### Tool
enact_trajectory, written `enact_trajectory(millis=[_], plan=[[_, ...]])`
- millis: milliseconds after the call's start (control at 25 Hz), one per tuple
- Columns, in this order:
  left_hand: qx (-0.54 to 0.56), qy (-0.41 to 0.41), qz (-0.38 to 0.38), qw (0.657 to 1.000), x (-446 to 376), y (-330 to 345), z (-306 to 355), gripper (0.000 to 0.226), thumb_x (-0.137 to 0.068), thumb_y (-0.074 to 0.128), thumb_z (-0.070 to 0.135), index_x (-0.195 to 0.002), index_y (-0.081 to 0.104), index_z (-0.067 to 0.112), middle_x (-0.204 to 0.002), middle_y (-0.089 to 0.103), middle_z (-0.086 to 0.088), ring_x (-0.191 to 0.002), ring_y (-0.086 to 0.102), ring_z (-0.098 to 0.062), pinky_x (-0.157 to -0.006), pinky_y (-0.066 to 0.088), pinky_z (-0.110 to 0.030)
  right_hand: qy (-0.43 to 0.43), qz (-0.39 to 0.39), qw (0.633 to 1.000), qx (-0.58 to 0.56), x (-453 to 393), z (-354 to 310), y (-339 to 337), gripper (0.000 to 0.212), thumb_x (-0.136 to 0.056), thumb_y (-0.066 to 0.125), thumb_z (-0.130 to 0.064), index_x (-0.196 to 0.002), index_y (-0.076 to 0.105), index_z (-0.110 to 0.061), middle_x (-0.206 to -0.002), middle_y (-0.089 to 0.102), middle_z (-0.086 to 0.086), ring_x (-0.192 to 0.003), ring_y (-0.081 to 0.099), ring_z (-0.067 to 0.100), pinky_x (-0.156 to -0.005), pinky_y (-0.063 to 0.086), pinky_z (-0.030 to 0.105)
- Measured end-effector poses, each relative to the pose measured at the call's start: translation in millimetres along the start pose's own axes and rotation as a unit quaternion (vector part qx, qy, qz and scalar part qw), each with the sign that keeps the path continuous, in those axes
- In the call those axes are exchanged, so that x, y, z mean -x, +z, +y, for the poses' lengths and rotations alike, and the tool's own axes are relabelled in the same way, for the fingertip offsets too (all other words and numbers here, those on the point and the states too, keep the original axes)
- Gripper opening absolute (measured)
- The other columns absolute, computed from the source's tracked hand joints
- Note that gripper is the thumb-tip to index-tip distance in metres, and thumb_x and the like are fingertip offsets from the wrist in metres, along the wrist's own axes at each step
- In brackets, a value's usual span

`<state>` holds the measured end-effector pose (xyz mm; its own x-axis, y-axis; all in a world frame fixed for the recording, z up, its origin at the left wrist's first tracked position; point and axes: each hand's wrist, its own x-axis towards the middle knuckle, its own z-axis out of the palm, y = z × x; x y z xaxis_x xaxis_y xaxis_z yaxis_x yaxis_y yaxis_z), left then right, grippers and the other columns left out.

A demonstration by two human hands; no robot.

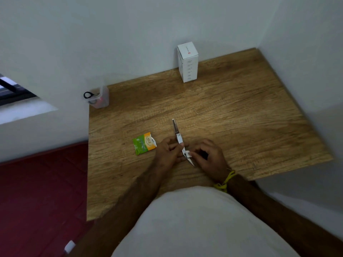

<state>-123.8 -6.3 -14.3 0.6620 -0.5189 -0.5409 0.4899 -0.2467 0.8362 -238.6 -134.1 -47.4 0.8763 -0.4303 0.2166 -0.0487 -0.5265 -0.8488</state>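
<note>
Left hand and right hand both grip scissors; sachet print unreadable.

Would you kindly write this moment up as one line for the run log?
left hand holds metal tool | right hand pinches white piece at tool | sachet on table, left of hands

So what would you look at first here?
Probably the slim silver metal tool in the middle of the brown wooden table, gripped by the left hand and right hand. Next, the bright green and orange sachet lying just left of the hands, and the tall white cardboard box standing at the table's far edge.
</note>
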Motion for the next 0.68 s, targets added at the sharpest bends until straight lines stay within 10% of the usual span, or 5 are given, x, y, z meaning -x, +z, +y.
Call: enact_trajectory(millis=[680], plan=[[-0.030, 0.058, 0.033, 0.997, -2, 2, -15, 0.021, -0.098, 0.061, 0.010, -0.117, 0.058, 0.004, -0.106, 0.076, -0.008, -0.092, 0.074, -0.027, -0.074, 0.062, -0.041, 0.005, -0.030, 0.999, 0.037, 8, -6, 10, 0.007, -0.085, 0.073, -0.010, -0.083, 0.069, -0.015, -0.088, 0.061, -0.012, -0.088, 0.055, 0.006, -0.080, 0.043, 0.028]])
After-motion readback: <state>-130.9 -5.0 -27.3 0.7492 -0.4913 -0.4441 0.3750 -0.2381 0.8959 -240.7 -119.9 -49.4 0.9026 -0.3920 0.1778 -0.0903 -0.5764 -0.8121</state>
